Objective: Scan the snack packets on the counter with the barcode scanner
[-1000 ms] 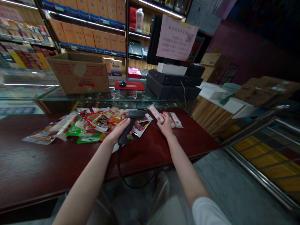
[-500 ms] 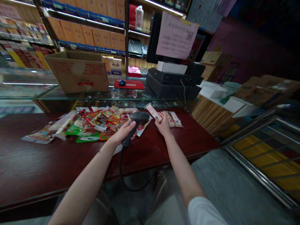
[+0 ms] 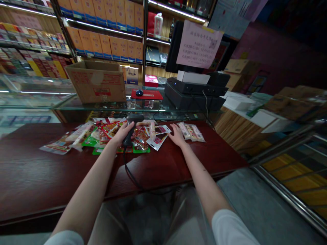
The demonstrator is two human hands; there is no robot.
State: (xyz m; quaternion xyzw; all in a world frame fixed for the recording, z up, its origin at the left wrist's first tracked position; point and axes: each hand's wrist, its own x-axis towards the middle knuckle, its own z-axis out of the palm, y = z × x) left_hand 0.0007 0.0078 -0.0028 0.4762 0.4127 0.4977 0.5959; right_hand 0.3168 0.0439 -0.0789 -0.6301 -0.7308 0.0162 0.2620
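Note:
My left hand (image 3: 122, 135) is closed around the handle of a black barcode scanner (image 3: 135, 118), held over a pile of snack packets. A cable hangs from the scanner's grip. To the right, my right hand (image 3: 176, 135) is empty, fingers stretched and apart, just left of three clear snack packets (image 3: 190, 132) lying side by side. Between the hands lie a white-edged snack pouch (image 3: 156, 142) and a pale stick-shaped packet (image 3: 152, 130). Green, red and orange snack bags (image 3: 103, 136) spread across the pile, partly hidden by my left hand.
Behind the dark red table (image 3: 163, 163) runs a glass counter with a cardboard box (image 3: 99, 85), a mouse (image 3: 139, 92) on a red pad, and a monitor (image 3: 175, 47) above black register equipment (image 3: 194, 97). A metal rail (image 3: 286, 190) stands at the right.
My right hand has let go of its packet, which now lies beside the other two on the right. My left hand has moved left with the scanner. The view has shifted slightly.

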